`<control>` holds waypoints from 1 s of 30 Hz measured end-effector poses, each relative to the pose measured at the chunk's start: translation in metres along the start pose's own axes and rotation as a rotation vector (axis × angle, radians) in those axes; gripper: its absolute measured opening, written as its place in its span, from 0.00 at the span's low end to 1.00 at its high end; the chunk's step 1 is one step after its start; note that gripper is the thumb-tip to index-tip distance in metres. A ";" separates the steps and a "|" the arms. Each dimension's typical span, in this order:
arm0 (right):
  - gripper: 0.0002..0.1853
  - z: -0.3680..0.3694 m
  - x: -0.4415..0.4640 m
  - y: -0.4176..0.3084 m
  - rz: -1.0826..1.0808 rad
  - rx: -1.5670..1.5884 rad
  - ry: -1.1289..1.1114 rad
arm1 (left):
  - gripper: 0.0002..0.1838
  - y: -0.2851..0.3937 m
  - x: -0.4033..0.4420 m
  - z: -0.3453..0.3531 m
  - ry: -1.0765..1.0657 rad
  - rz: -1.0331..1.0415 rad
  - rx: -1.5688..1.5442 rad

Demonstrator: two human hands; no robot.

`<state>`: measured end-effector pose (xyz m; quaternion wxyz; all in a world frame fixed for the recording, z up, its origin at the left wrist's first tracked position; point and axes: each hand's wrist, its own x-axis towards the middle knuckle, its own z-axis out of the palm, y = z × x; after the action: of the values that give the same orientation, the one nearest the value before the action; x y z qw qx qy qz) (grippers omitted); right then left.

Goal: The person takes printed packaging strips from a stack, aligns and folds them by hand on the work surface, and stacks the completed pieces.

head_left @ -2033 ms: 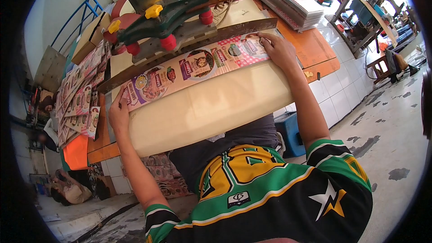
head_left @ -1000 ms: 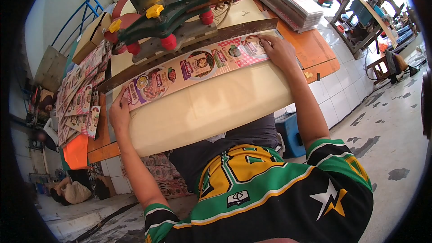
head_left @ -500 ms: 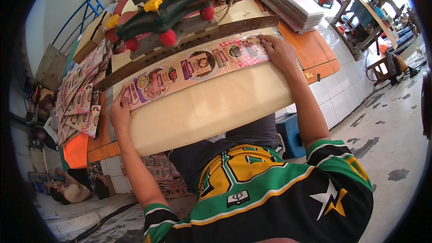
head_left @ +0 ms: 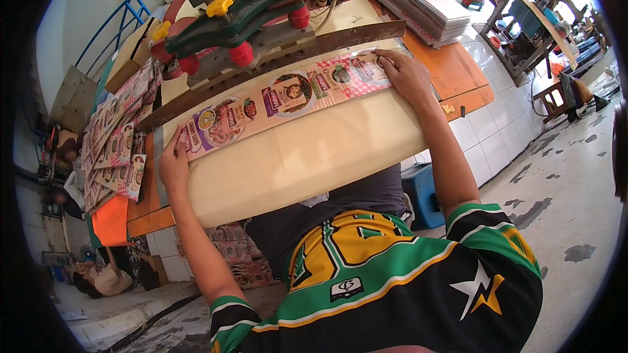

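A long, pink, food-printed strip, seemingly paper [head_left: 265, 103], is held at the near side of a dark metal bar [head_left: 360, 35], its ends touched by the left hand [head_left: 173, 165] and right hand [head_left: 407, 77], well apart; whether either grips cannot be told. Beyond, the yellow-knobbed green metal frame [head_left: 258, 15] has been slightly raised, the strip left in place. Far left, the brown cardboard box's [head_left: 124, 70] contents are hidden.

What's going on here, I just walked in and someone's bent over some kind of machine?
A person has their left hand and right hand at opposite ends of a printed strip with food pictures on it. A wide, pale sheet spreads from the strip toward their lap. The strip lies just on the near side of a long metal bar, below a green machine frame.
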<state>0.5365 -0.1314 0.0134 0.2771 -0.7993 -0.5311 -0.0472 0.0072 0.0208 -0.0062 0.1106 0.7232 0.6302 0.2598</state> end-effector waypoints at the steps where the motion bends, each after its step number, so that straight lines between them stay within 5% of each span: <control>1: 0.16 0.001 0.000 0.000 -0.011 0.001 0.012 | 0.21 0.001 -0.001 -0.001 -0.003 -0.003 0.000; 30: 0.16 -0.008 0.001 0.000 0.040 0.057 -0.060 | 0.21 0.013 -0.003 -0.007 0.001 -0.027 0.020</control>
<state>0.5381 -0.1348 0.0203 0.2844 -0.8027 -0.5242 -0.0024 0.0144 0.0144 0.0055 0.1068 0.7155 0.6426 0.2523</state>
